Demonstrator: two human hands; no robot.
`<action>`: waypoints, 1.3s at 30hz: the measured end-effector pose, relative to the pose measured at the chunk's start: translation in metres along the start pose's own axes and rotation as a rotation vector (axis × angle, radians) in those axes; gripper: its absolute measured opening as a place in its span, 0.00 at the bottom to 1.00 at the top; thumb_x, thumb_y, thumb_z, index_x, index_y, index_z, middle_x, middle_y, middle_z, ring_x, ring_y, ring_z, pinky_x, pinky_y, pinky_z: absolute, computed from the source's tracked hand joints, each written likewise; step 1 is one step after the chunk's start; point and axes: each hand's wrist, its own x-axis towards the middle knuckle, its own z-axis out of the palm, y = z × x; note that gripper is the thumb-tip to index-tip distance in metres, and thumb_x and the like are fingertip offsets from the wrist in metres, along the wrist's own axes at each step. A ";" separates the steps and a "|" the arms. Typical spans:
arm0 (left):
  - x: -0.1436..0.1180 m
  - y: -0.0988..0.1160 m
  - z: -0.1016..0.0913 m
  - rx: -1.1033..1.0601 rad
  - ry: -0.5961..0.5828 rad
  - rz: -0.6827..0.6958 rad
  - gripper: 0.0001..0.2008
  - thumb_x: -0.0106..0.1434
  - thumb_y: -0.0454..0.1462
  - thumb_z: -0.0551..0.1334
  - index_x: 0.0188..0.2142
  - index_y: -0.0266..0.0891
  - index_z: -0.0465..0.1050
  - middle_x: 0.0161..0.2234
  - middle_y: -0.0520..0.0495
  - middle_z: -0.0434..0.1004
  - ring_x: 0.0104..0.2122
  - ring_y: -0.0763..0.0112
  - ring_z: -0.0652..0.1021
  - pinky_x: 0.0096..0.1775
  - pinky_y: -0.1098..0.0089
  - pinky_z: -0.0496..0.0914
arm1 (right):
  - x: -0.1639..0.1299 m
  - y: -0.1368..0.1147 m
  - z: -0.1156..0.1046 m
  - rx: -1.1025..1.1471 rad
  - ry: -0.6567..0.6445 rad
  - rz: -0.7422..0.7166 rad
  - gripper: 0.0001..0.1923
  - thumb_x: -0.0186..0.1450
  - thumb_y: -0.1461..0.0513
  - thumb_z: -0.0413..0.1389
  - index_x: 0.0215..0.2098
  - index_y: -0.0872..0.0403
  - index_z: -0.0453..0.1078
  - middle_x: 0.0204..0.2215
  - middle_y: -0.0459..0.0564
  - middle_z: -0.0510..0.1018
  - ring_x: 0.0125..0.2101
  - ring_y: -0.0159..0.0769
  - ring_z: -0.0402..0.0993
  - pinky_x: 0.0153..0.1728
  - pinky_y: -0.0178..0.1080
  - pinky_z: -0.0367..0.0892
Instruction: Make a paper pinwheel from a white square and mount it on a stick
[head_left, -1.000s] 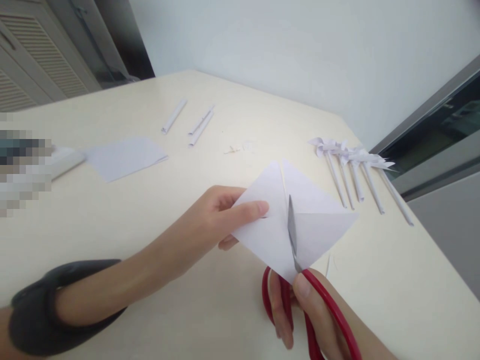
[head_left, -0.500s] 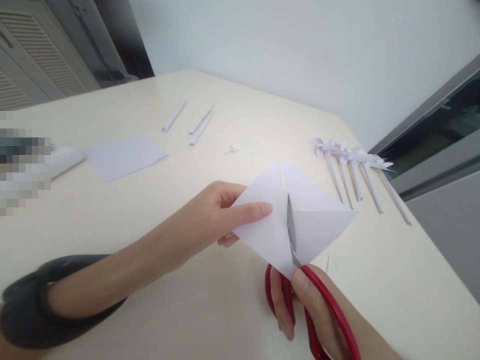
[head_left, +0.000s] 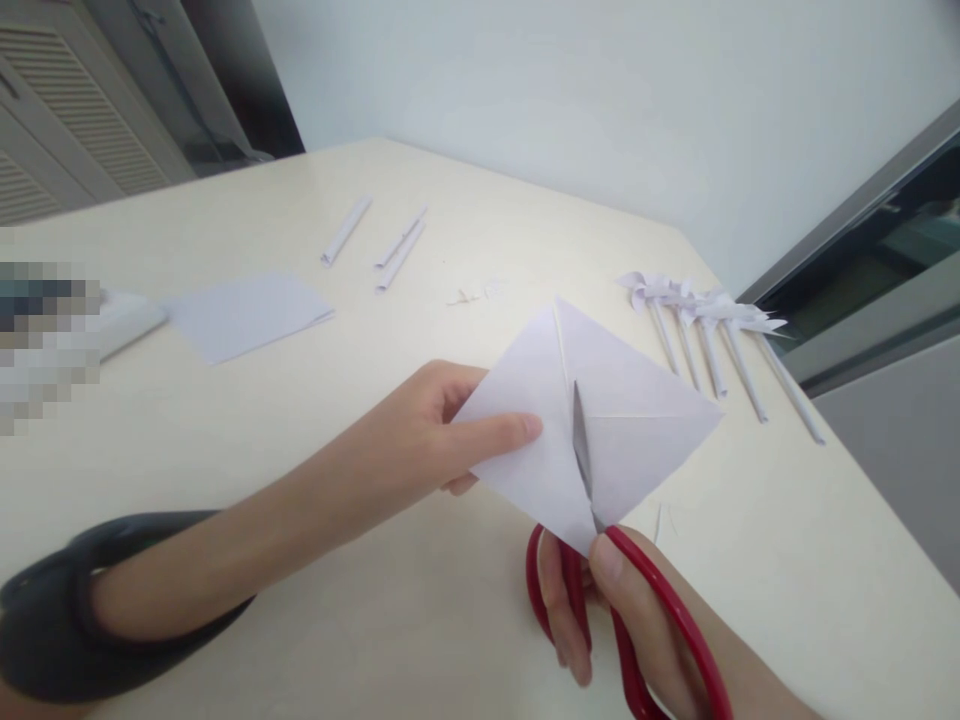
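My left hand (head_left: pixel 472 430) pinches the left part of a white paper square (head_left: pixel 637 375), thumb on top and fingers underneath. The square is turned corner-up, with a slit running in from its far corner and a line crossing its right half. My right hand (head_left: pixel 637 610) grips red-handled scissors (head_left: pixel 671 600), with fingers and thumb through the loops. One scissor blade lies over the paper near its middle, pointing away from me; the other blade is hidden below the sheet. At the near corner the paper sits between the blades.
Paper pinwheels (head_left: pixel 697 300) on rolled sticks lie in a row at the right edge of the table (head_left: pixel 360 620). Several rolled paper tubes (head_left: pixel 401 255) and small scraps (head_left: pixel 472 295) rest farther back. A stack of paper (head_left: pixel 247 315) lies on the left, beside a blurred-out white object.
The right half of the paper has shifted slightly, its far corner rising and the slit narrowing there. Both hands stay almost in place, with the scissors still at the near corner.
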 end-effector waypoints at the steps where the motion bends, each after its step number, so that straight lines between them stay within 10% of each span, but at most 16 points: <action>1: 0.000 0.000 0.000 0.001 -0.002 0.006 0.16 0.59 0.38 0.60 0.17 0.38 0.62 0.16 0.57 0.58 0.17 0.80 0.61 0.18 0.80 0.56 | 0.000 0.000 0.001 -0.002 0.000 -0.005 0.23 0.69 0.48 0.36 0.26 0.53 0.60 0.23 0.47 0.69 0.27 0.34 0.67 0.37 0.39 0.66; 39: 0.001 0.006 0.001 0.035 -0.045 -0.060 0.13 0.59 0.38 0.59 0.19 0.38 0.64 0.17 0.55 0.61 0.18 0.78 0.63 0.19 0.78 0.59 | -0.010 -0.007 0.009 0.100 0.143 0.088 0.30 0.58 0.35 0.40 0.27 0.49 0.64 0.19 0.49 0.70 0.23 0.39 0.68 0.28 0.41 0.67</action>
